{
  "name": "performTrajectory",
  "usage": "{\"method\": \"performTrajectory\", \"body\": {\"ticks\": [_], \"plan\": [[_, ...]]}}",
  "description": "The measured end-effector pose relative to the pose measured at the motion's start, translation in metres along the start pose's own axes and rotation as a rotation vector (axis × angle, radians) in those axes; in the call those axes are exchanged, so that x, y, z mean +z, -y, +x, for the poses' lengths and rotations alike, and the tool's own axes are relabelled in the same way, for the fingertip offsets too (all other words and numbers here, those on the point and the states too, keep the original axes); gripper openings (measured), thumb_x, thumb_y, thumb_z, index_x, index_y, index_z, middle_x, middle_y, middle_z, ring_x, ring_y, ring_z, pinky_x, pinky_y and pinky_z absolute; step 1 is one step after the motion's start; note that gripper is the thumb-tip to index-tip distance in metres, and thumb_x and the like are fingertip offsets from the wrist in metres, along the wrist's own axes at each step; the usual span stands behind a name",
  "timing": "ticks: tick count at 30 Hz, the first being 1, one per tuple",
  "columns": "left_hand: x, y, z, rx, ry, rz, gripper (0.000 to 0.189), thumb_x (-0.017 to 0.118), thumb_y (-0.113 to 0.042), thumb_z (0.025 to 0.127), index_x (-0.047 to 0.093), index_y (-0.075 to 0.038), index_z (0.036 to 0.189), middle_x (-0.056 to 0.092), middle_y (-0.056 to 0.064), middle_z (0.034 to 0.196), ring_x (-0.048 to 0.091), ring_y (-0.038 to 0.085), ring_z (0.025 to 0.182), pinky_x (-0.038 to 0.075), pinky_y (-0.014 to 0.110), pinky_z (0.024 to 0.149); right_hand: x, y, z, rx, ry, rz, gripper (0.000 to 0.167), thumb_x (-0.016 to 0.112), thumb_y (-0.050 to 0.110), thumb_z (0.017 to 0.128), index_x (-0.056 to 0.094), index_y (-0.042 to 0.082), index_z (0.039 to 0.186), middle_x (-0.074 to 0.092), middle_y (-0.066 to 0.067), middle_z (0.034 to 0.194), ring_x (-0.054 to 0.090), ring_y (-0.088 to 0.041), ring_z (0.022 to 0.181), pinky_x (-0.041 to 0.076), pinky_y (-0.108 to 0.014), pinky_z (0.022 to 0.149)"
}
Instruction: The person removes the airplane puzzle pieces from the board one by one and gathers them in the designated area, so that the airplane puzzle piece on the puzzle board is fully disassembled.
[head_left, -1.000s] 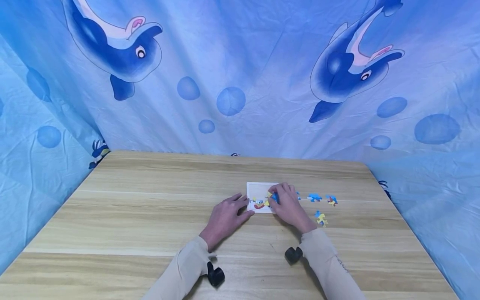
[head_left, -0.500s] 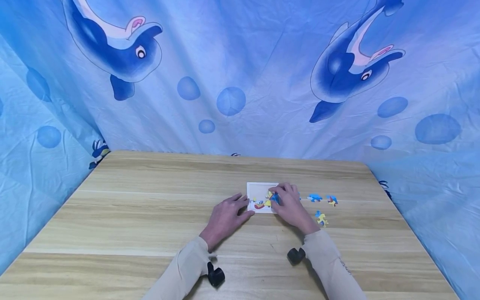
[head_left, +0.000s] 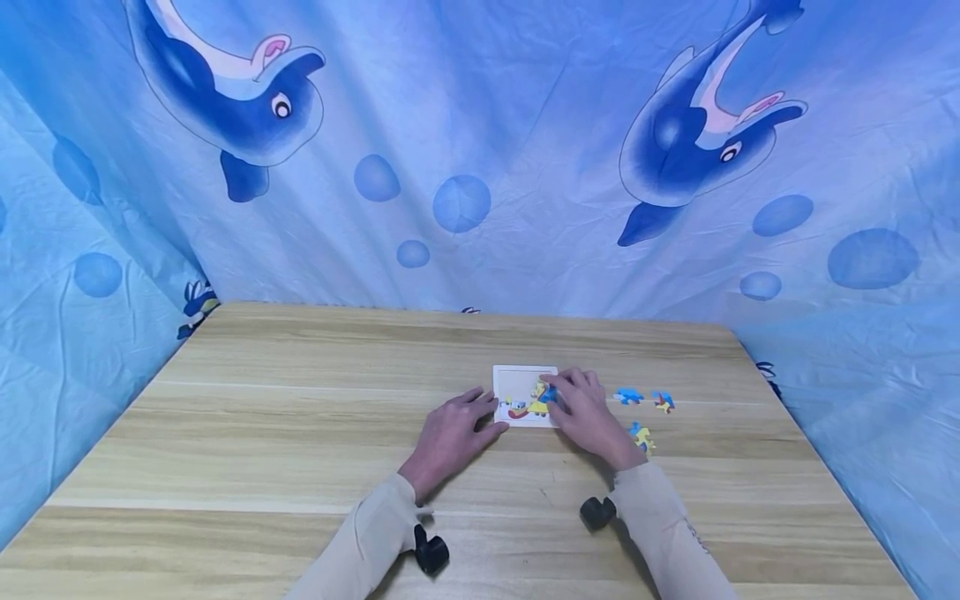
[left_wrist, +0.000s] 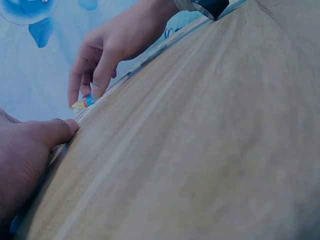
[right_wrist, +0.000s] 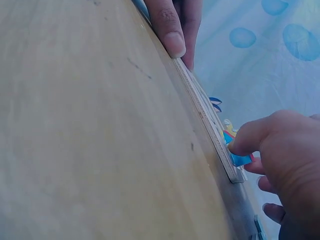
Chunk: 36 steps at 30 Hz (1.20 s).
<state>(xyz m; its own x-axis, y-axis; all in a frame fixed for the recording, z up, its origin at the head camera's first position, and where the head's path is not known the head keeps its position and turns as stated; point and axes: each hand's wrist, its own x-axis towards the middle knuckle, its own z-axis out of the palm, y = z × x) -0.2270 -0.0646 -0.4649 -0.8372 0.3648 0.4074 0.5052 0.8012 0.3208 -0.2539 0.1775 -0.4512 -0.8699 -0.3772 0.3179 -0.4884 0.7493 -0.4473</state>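
Observation:
A small white-framed jigsaw puzzle board (head_left: 525, 368) lies on the table with a few coloured pieces in it. My left hand (head_left: 453, 429) rests at its left side, the thumb (right_wrist: 175, 45) pressing on the near edge and the other fingers spread along the left rim. Over the right part of the board, my right hand (head_left: 588, 417) pinches a blue jigsaw piece (right_wrist: 241, 159) between thumb and fingers. The piece stands tilted at the tray's right end, against a yellow piece (head_left: 538, 408). My right fingers hide part of the board's right rim.
Loose jigsaw pieces lie right of the board: a blue one (head_left: 628, 396), a blue and red one (head_left: 663, 402) and a yellow and blue one (head_left: 642, 437). The wooden table (head_left: 300, 400) meets a blue dolphin-print curtain (head_left: 480, 125) at the back.
My right hand has shifted slightly right, showing more of the yellow piece in the board and covering a blue piece seen just right of it before. My left hand has stayed in place.

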Motion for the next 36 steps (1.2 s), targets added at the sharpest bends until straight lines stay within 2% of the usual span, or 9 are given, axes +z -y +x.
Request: {"method": "performTrajectory", "body": {"ticks": [7,19,29,36], "plan": [[0.000,0.000,0.000,0.002,-0.006,-0.004,0.045,0.064,-0.050,0.088,0.070,-0.017,0.119,0.065,0.006,0.123,0.059,0.025,0.119,0.053,0.045,0.089,-0.001,-0.001,0.001,-0.001,-0.002,-0.034,0.034,0.063,0.015,0.092,0.063,0.007,0.124,0.057,-0.009,0.117,0.043,-0.026,0.106,0.035,-0.043,0.089],[0.001,-0.001,-0.001,-0.008,0.001,-0.001,0.045,0.064,-0.050,0.088,0.069,-0.018,0.120,0.065,0.007,0.124,0.058,0.025,0.119,0.053,0.045,0.089,-0.003,0.000,0.001,-0.038,0.022,-0.110,0.034,0.062,0.016,0.094,0.063,0.005,0.126,0.057,-0.012,0.121,0.044,-0.030,0.110,0.037,-0.047,0.090],[0.001,0.000,-0.001,-0.016,0.010,-0.001,0.046,0.063,-0.051,0.088,0.069,-0.018,0.121,0.064,0.006,0.125,0.057,0.025,0.120,0.052,0.045,0.090,-0.007,-0.003,-0.003,-0.067,-0.021,-0.067,0.033,0.060,0.018,0.095,0.062,0.005,0.126,0.058,-0.012,0.121,0.047,-0.027,0.109,0.040,-0.046,0.091],[0.000,0.000,-0.001,-0.015,0.004,0.000,0.045,0.064,-0.051,0.088,0.070,-0.019,0.119,0.064,0.006,0.125,0.058,0.024,0.120,0.053,0.045,0.089,-0.010,-0.007,-0.013,-0.072,-0.081,-0.027,0.032,0.062,0.018,0.094,0.064,0.005,0.124,0.059,-0.011,0.120,0.047,-0.029,0.111,0.039,-0.049,0.091]]}}
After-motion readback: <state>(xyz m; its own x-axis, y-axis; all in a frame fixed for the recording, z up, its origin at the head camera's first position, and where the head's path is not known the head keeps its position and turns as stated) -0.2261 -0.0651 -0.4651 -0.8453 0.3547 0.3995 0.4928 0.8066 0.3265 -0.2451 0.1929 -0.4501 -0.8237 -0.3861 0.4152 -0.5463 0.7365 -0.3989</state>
